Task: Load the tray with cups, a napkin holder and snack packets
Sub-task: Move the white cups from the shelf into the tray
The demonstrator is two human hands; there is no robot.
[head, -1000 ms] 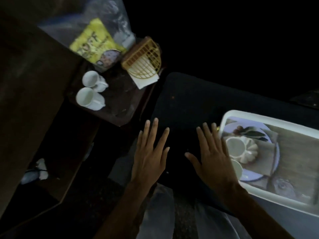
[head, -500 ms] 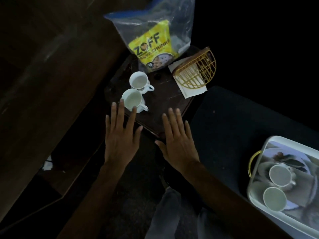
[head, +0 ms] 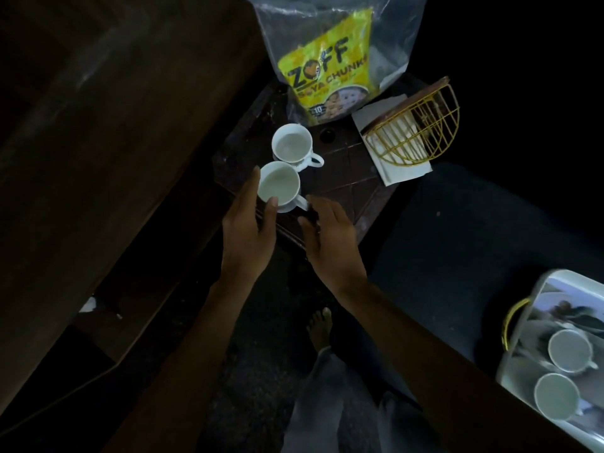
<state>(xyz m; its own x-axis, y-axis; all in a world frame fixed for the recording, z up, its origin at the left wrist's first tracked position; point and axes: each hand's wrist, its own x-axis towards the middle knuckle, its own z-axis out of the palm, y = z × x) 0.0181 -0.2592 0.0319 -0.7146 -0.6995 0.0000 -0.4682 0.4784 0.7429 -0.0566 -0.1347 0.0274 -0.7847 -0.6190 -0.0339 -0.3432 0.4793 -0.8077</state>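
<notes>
Two white cups stand on a small dark side table [head: 354, 183]. My left hand [head: 248, 233] curls around the near cup [head: 279, 186], thumb on its rim and fingers along its left side. My right hand [head: 330, 238] has its fingers curled at that cup's handle; the grip itself is hidden. The far cup [head: 291, 145] stands untouched just behind. A yellow snack packet [head: 327, 70] inside a clear bag leans at the back. A gold wire napkin holder [head: 421, 132] lies tipped over white napkins. The white tray [head: 562, 275] at lower right holds two cups [head: 570, 351].
A large dark wooden piece of furniture [head: 98, 132] fills the left side. A dark blue cushion [head: 474, 243] lies between the side table and the tray. My bare foot [head: 320, 328] rests on the dark floor below my hands.
Both hands moved from beside the tray leftward to the side table. The flat, spread hands have curled in around the near cup.
</notes>
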